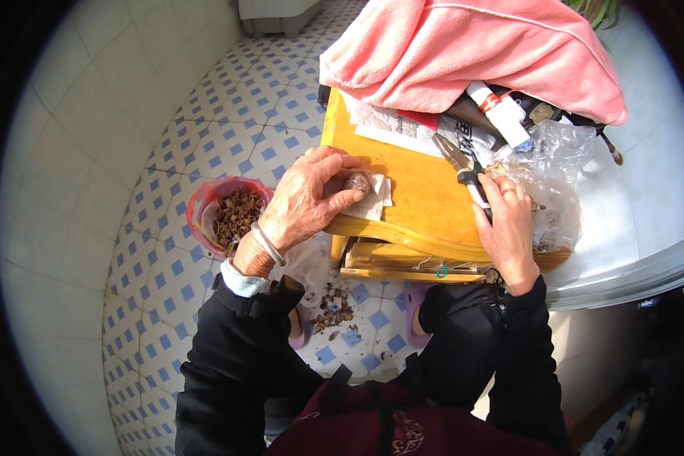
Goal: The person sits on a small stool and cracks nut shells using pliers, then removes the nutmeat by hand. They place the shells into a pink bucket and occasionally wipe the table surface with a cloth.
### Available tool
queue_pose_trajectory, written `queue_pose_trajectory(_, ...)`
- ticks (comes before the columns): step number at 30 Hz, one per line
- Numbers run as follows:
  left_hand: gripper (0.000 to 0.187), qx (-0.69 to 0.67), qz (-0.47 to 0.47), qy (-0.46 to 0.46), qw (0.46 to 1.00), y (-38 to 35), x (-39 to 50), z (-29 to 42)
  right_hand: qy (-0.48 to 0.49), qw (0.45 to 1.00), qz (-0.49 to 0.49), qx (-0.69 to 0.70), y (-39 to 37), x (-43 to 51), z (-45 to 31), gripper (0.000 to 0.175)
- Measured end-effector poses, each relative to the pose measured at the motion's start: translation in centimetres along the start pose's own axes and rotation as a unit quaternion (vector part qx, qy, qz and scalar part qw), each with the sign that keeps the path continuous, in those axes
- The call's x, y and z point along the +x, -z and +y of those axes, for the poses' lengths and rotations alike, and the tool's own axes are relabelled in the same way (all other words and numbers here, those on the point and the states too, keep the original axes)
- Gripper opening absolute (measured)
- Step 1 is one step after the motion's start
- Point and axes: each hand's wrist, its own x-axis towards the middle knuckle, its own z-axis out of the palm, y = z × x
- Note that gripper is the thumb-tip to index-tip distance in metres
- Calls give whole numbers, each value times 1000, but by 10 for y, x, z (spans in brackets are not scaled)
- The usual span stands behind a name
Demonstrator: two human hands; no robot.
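Note:
My left hand (313, 196) holds a round brown nut, which looks like a walnut (357, 182), between thumb and fingers. It rests over a folded white paper or cloth (370, 210) near the left front edge of the yellow wooden cabinet top (419, 196). On the right side of that top, my right hand (506, 225) grips the dark handles of a pair of combination pliers (461, 165). The pliers lie with their jaws pointing away from me, apart from the nut. Some of the handle is hidden under my fingers.
A red bucket (196, 205) with broken shells stands on the tiled floor at left. Shell bits (333, 310) lie between my feet. Clear plastic bags (558, 176), a white tube (499, 117) and a pink cloth (467, 51) crowd the cabinet's right and far sides.

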Motion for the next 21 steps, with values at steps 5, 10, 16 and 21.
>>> queue_pose_trajectory(5,50,47,-29,-20,998,1,-1,-3,33,997,40,54,-4,6,15,20)
queue_pose_trajectory(10,51,50,-15,-28,998,-2,-1,-4,34,997,60,25,0,5,9,20)
queue_pose_trajectory(16,46,56,-22,-61,996,-1,-3,-5,-20,986,57,156,18,-6,-12,25)
queue_pose_trajectory(21,46,61,-23,-53,996,-1,-3,-2,-68,959,2,275,13,-5,-43,22)
